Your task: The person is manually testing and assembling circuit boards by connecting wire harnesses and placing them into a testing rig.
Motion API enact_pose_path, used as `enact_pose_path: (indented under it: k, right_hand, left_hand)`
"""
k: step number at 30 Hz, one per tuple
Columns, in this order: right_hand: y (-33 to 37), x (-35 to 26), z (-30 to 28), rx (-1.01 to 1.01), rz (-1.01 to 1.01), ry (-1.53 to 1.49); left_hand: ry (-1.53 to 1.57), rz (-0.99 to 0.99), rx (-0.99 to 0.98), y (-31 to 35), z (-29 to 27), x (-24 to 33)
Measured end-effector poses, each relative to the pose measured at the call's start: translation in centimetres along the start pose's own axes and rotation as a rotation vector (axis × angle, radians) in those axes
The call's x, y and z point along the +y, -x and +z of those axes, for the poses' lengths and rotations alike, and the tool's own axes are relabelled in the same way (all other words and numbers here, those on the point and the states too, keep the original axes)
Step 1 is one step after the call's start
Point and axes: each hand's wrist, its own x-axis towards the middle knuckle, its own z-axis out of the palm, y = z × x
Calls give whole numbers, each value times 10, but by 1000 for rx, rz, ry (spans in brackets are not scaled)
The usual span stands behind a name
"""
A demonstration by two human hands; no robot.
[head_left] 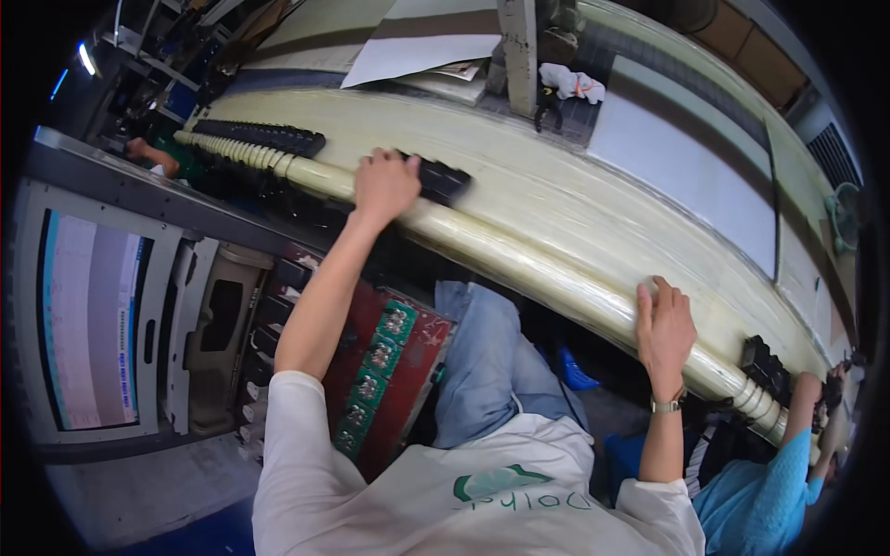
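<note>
My left hand (385, 188) is on a long pale-yellow, film-wrapped conveyor surface, its fingers bent at the left end of a dark block (445, 181). Part of that block is hidden behind the hand, and its right end is slightly blurred. My right hand (667, 326) lies farther right, fingers stretched over the rounded front edge (547, 264) of the same surface, holding nothing. Left of my left hand, a long black toothed strip (264, 136) lies on the surface. Another black block (766, 366) sits right of my right hand.
A screen (97, 320) stands at the left, near a red board with green circuit boards (375, 357). White sheets (691, 157), a crumpled white cloth (570, 83) and black-handled pliers (549, 113) lie beyond the belt. A co-worker's blue sleeve (765, 491) is at lower right; another person's hand (153, 157) shows far left.
</note>
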Motion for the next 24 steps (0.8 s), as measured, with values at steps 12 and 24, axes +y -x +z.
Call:
enact_pose_path:
  k: [12,24]
  right_hand:
    - [-32,-6,-19,-210,289,-335]
    - [1,-2,-32,-99,282,-1854]
  left_hand:
    - [722,209,-798,56,-92,234]
    - [2230,-324,-834,121,-133,211]
